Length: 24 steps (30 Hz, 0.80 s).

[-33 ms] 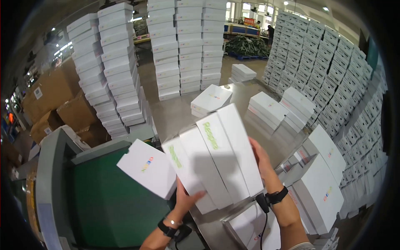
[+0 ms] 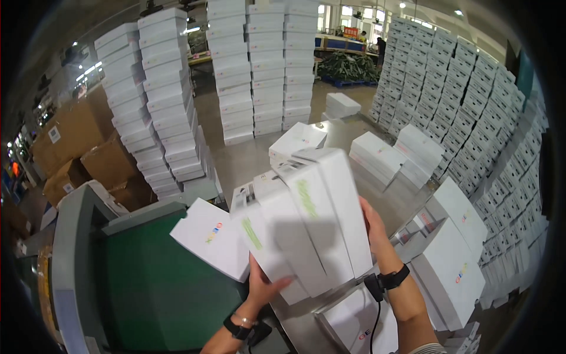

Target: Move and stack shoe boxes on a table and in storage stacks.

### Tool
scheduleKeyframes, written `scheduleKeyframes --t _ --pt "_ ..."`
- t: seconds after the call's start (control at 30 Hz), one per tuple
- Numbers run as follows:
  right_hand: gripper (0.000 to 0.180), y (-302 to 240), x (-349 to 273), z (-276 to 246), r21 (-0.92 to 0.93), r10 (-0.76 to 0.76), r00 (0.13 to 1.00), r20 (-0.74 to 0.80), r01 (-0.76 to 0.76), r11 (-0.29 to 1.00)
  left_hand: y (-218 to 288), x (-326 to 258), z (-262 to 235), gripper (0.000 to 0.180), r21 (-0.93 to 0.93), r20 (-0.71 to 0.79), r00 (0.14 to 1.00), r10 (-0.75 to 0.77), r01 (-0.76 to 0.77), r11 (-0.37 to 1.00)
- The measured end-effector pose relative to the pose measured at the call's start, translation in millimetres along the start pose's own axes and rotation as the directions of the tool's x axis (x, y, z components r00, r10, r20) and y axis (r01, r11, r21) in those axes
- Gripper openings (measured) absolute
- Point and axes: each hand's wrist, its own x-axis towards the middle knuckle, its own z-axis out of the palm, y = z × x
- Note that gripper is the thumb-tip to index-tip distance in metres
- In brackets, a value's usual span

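A row of white cardboard boxes (image 2: 315, 221), pressed side by side, is lifted and tilted between my two hands. Green scribbles mark two of their sides, and a shadow falls across them. At the lower left side of the row, my left hand (image 2: 265, 284) grips with its thumb lying over the white surface. My right hand (image 2: 372, 225) presses the right side, its fingertips partly hidden behind the boxes. Just left of the row, a white box (image 2: 213, 239) with coloured lettering rests partly over the green conveyor belt (image 2: 147, 283).
More white boxes lie on the metal table (image 2: 339, 133), including one pair (image 2: 377, 156) at the right. Large boxes (image 2: 454, 271) stand by my right arm. Tall white stacks (image 2: 265, 71) rise beyond, a wall of boxes (image 2: 442, 82) at far right, brown cartons (image 2: 71, 130) at left.
The held boxes have tipped so their far ends now show along the top. Both hands keep their grip and have moved only slightly.
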Motion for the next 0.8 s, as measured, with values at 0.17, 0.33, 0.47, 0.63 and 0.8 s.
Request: scheduleKeyframes --t 0.17,0.33,0.47,0.63,0.8 --pt "0.051 -37 -18 -6 -0.085 0.254 0.967 -0.022 -0.255 0.963 41 -6 -1 0.103 -0.698 0.284 0.944 -0.167 0.323 0.64" --pt "0.051 -68 -21 11 -0.29 0.225 0.934 0.278 -0.142 0.946 26 -50 30 0.093 -0.553 0.118 0.909 -0.4 0.394 0.734" --pt "0.05 -94 -23 20 -0.283 0.252 0.921 0.296 -0.168 0.944 41 -55 45 0.103 -0.568 0.107 0.915 -0.389 0.377 0.731" --pt "0.052 -152 -20 58 -0.515 0.316 0.883 0.347 -0.102 0.851 42 -67 43 0.111 -0.567 0.117 0.944 -0.307 0.317 0.76" --pt "0.051 -206 -32 80 -0.717 0.336 0.861 0.381 0.046 0.695 55 -80 73 0.114 -0.558 0.081 0.979 -0.187 0.2 0.805"
